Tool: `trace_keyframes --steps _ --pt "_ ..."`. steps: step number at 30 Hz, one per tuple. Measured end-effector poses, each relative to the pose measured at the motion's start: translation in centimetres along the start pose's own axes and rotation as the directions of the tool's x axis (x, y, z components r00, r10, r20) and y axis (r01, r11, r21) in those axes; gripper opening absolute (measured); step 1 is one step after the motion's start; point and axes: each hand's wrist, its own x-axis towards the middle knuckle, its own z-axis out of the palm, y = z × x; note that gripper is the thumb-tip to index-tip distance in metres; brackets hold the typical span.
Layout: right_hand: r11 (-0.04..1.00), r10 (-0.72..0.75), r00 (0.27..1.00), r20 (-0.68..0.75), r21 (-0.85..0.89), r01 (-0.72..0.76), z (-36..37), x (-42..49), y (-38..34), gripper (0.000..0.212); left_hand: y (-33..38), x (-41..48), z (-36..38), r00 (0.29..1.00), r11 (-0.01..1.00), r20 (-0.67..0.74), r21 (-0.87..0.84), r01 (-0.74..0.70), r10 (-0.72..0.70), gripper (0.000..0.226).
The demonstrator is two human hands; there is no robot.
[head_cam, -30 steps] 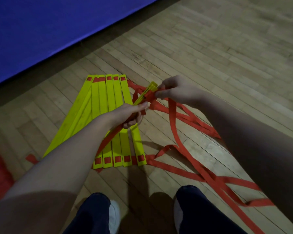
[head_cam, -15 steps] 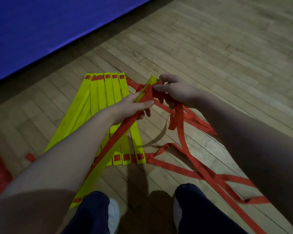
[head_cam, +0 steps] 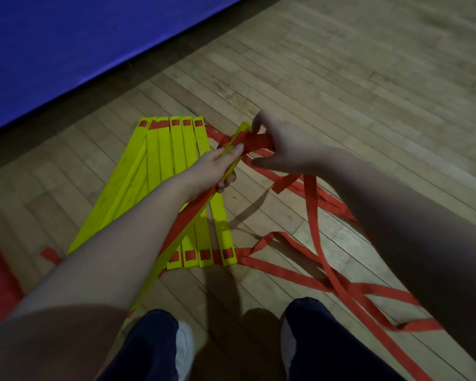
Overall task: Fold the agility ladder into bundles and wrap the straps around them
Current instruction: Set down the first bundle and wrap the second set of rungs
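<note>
The left hand (head_cam: 217, 167) grips a slanted bundle of yellow rungs (head_cam: 149, 284) above the wooden floor (head_cam: 341, 78). The right hand (head_cam: 286, 149) pinches the red strap (head_cam: 259, 140) crossing its top end. The wrap will likely hold best if the strap is pulled flat and taut.

Dim, bluish light; the floor (head_cam: 341, 78) is brighter toward the upper right. Soft shadows fall beneath the arms and between the shoes (head_cam: 186, 350). Floorboards bow at the wide-angle edges; near forearms look soft and dark
</note>
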Motion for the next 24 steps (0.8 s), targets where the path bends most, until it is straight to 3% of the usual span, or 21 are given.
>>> trace_keyframes --steps 2,4,9,14,17,20,22,24 --pt "0.973 -0.045 0.997 -0.068 -0.231 0.028 0.8 0.0 -0.2 0.039 -0.1 0.1 -0.1 1.000 1.000 -0.002 -0.024 -0.003 0.003 0.032" --pt "0.939 -0.074 0.989 -0.125 -0.344 0.027 1.8 0.1 0.1 0.036 -0.1 0.1 -0.3 1.000 0.998 0.008 -0.057 0.004 -0.004 0.037" --pt "0.894 -0.161 0.948 -0.273 -0.447 0.024 3.9 0.1 1.5 0.031 -0.3 0.6 -0.8 1.000 0.995 -0.003 -0.100 0.000 0.000 0.045" --pt "0.930 -0.249 0.891 -0.379 -0.349 0.112 4.0 -0.5 0.5 0.043 0.0 0.5 -0.2 0.998 0.998 -0.056 -0.058 0.011 -0.014 0.046" --pt "0.895 -0.280 0.901 -0.330 -0.428 0.122 4.4 -0.5 0.7 0.033 0.2 0.6 -0.2 0.998 0.999 -0.064 -0.042 0.000 -0.003 0.044" --pt "0.895 -0.206 0.944 -0.260 -0.441 0.074 4.4 -0.1 0.9 0.028 -0.1 0.9 -0.3 0.998 1.000 -0.064 0.006 0.007 -0.007 0.050" --pt "0.934 -0.148 0.957 -0.249 -0.353 0.052 4.4 0.2 1.1 0.026 -0.5 1.4 -0.5 0.996 0.997 -0.093 0.077 0.017 -0.010 0.062" --pt "0.993 -0.070 0.962 -0.265 -0.106 0.044 3.7 0.1 0.1 0.032 -0.9 1.7 -0.8 0.992 0.989 -0.128 0.147 0.012 0.007 0.073"
